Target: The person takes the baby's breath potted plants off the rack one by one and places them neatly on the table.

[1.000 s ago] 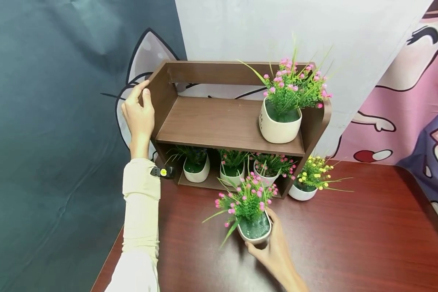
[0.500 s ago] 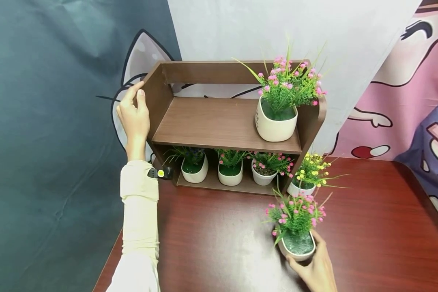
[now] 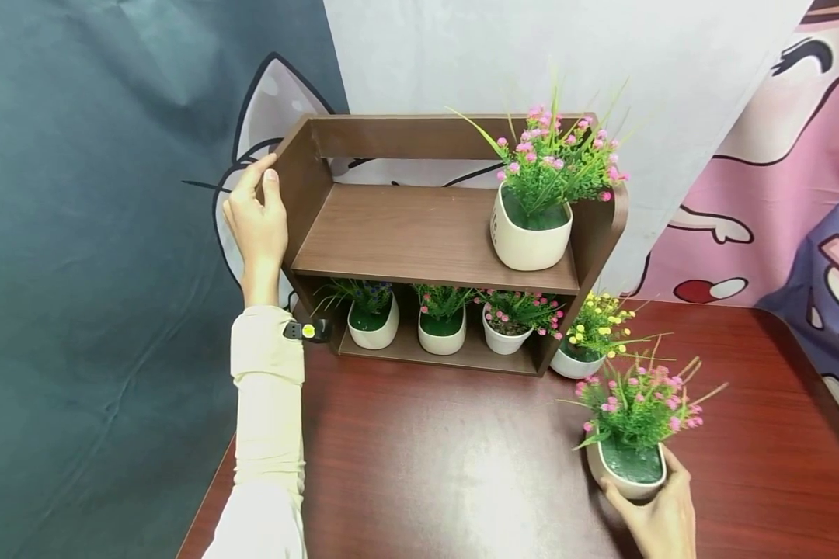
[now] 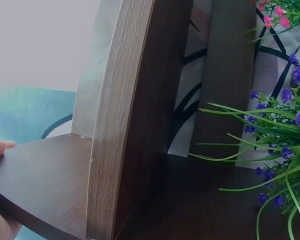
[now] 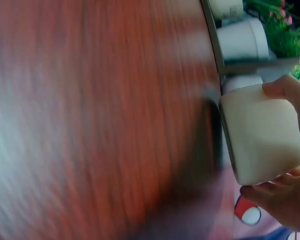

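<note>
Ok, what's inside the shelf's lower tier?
Three pots: a purple-flowered pot at left, a pink-flowered pot mid-row, another pink one at right. In the head view, the upper board covers much of the rear; anything right behind the pots can't be seen.

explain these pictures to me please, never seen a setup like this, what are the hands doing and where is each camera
There is no machine here, just a person's two bare hands. A head-worn camera looks forward and down at both; a camera on each wrist shows that hand's work close up.

The left hand grips the left end of a brown two-tier shelf. The right hand holds a cream pot of pink flowers.

Another pink-flowered pot stands at the right of the upper tier, and three more potted plants stand on the lower tier. The shelf stands on a red-brown table, and just outside its right end sits a white pot of yellow flowers.
</note>
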A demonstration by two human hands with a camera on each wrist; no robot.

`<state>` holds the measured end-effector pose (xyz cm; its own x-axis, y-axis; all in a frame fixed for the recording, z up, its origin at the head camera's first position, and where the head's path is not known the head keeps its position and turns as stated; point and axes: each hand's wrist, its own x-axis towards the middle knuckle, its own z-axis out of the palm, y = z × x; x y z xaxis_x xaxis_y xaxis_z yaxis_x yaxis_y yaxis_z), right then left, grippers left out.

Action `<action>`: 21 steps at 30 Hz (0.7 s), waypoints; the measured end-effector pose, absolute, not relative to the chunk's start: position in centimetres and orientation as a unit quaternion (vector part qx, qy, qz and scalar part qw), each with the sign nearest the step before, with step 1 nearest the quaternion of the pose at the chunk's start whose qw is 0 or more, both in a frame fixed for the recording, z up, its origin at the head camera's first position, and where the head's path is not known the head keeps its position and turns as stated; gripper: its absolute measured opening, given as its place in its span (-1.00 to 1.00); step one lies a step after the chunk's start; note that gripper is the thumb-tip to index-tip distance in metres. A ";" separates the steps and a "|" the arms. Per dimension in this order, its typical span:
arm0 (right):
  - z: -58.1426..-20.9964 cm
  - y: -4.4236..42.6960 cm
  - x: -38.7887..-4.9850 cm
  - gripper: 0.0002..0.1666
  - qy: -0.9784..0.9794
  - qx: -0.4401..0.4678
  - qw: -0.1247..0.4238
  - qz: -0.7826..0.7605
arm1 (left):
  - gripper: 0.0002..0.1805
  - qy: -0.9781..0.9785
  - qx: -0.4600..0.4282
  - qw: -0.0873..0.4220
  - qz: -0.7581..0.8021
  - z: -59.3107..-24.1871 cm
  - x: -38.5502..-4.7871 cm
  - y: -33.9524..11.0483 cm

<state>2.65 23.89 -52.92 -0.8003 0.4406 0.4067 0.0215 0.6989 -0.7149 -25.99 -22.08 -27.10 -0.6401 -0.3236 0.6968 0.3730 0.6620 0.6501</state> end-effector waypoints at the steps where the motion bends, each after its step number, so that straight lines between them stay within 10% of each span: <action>1: -52.9 24.2 2.6 0.20 -0.874 -0.145 0.285 0.365 | -0.65 -0.808 -0.015 0.423 -0.411 -27.1 -26.0 -22.1; 21: -52.5 30.1 -3.5 0.09 -0.893 -0.190 0.197 0.358 | -0.66 -0.815 -0.006 0.418 -0.400 -27.0 -25.9 -22.1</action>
